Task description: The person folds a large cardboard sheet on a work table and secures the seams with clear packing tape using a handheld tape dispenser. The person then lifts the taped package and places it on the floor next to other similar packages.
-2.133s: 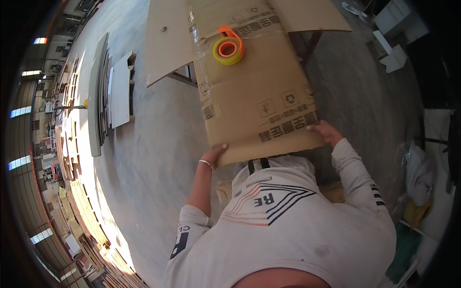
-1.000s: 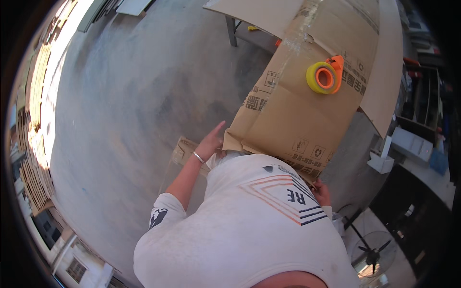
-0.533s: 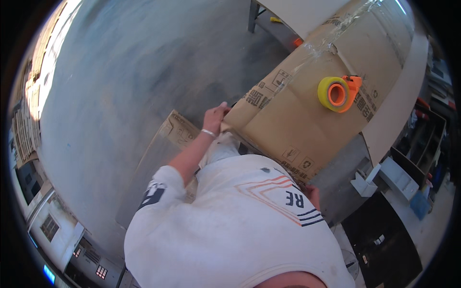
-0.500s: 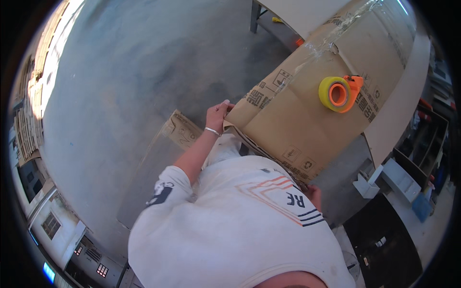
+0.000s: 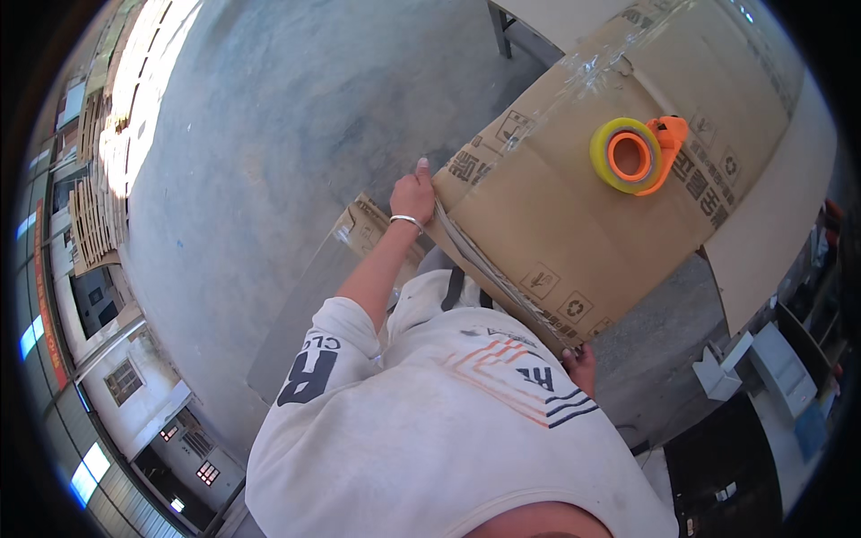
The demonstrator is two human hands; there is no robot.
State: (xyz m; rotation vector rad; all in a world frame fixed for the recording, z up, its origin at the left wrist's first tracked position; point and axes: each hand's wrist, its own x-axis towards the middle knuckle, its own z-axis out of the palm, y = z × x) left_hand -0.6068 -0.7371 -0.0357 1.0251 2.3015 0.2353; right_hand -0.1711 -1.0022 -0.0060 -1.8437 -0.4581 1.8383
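Note:
A long brown cardboard box (image 5: 574,224) lies slantwise in front of me, with clear tape along its top. My left hand (image 5: 414,197) is closed on its near left corner, thumb pointing up and most fingers hidden by the cardboard. At the near right corner, my right hand (image 5: 581,366) is closed on the lower edge, partly hidden by my shirt. Between the hands, folded cardboard layers (image 5: 489,264) show along the near end. An orange tape dispenser (image 5: 665,148) with a yellow-edged roll of tape (image 5: 603,154) rests on the box, touched by neither hand.
Left of my legs stands another cardboard piece (image 5: 363,229) with tape on it. A pale tabletop (image 5: 569,18) with a dark leg is beyond the box. White bins (image 5: 717,368) and a black panel (image 5: 722,457) are at right; wooden pallets (image 5: 94,220) stand far left.
My left thumb has lifted upright at the box corner. The folded layers at the near end show more plainly, and more of my right hand is visible. The whole view has shifted slightly.

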